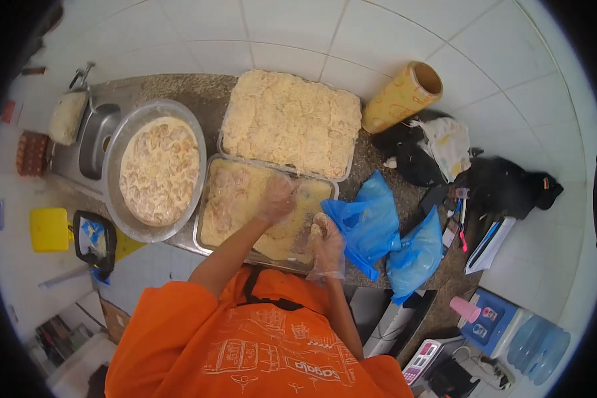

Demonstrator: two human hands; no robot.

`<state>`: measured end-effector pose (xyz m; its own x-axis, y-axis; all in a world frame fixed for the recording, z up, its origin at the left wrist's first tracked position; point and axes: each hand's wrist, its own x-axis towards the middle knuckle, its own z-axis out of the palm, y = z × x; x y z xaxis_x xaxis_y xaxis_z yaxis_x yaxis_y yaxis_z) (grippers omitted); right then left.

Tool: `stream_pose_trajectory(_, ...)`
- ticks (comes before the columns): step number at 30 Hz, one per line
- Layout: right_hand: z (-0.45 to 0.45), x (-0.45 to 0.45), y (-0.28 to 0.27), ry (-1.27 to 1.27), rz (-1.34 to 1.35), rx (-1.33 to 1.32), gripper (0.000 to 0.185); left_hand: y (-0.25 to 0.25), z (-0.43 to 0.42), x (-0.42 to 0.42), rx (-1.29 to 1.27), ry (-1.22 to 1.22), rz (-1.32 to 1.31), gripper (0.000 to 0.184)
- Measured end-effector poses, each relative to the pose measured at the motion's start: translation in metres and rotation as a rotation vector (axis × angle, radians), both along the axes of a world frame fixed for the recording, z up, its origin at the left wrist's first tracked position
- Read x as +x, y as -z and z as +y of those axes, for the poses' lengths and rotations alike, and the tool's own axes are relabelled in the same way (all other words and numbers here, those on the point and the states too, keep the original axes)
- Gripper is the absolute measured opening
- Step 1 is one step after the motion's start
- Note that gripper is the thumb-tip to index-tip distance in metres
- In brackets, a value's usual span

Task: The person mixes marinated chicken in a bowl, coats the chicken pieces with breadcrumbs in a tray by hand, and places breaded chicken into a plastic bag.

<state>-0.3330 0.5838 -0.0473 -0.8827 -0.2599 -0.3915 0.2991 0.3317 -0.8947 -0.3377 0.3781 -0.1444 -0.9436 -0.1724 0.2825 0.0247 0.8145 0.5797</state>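
Observation:
My left hand (pixel 278 199), in a clear plastic glove, is over the tray of pale yellow crumbs (pixel 265 249). Its fingers are curled in, and what they hold, if anything, is hidden. Near the tray's right side, my right hand (pixel 330 251), also gloved, grips a crumb-coated piece of meat (pixel 319 227). Pale raw pieces of meat (pixel 229 186) lie on the crumbs at the tray's left end. Just behind is a second tray heaped with breaded pieces (pixel 292 123). To the left stands a wide metal bowl (pixel 115 192) with meat pieces in creamy batter (pixel 159 172).
Blue plastic bags (pixel 371 219) sit right of the crumb tray. Behind them are a yellow roll (pixel 401 99) and black bags with a cloth (pixel 448 146). At far left is a sink (pixel 98 149). A water jug (pixel 539 345) and pink cup (pixel 464 309) are lower right.

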Motion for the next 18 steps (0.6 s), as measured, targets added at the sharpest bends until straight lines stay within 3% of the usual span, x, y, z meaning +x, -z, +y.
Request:
stream_pose_trajectory(5,-0.018,-0.027,-0.007,-0.249,0.182,0.322,0.043,-0.006,0.001,-0.012,-0.028,0.073,0.045,0.027)
stream_pose_trajectory(8,-0.012,-0.031,0.027,-0.274,0.493,0.258,0.04,-0.001,0.024,-0.007,-0.176,-0.193,0.237,0.026)
stream_pose_trajectory(11,-0.006,-0.025,0.03,-0.265,0.459,0.315,0.033,0.034,0.026,0.02,-0.219,-0.235,-0.168,0.029)
stream_pose_trajectory(14,-0.039,-0.031,0.023,-0.566,0.424,0.655,0.037,0.025,0.021,0.023,-0.187,-0.261,0.164,0.031)
stream_pose_trajectory(16,-0.058,-0.018,0.054,-0.505,0.811,0.689,0.04,0.043,0.013,0.039,0.021,-0.481,0.344,0.032)
stream_pose_trajectory(17,-0.058,-0.005,0.067,-0.473,0.979,0.706,0.041,0.037,0.009,0.06,0.079,-0.541,0.309,0.031)
stream_pose_trajectory(18,-0.059,-0.002,0.066,-0.599,0.824,0.716,0.039,0.031,0.004,0.08,0.138,-0.601,0.274,0.03)
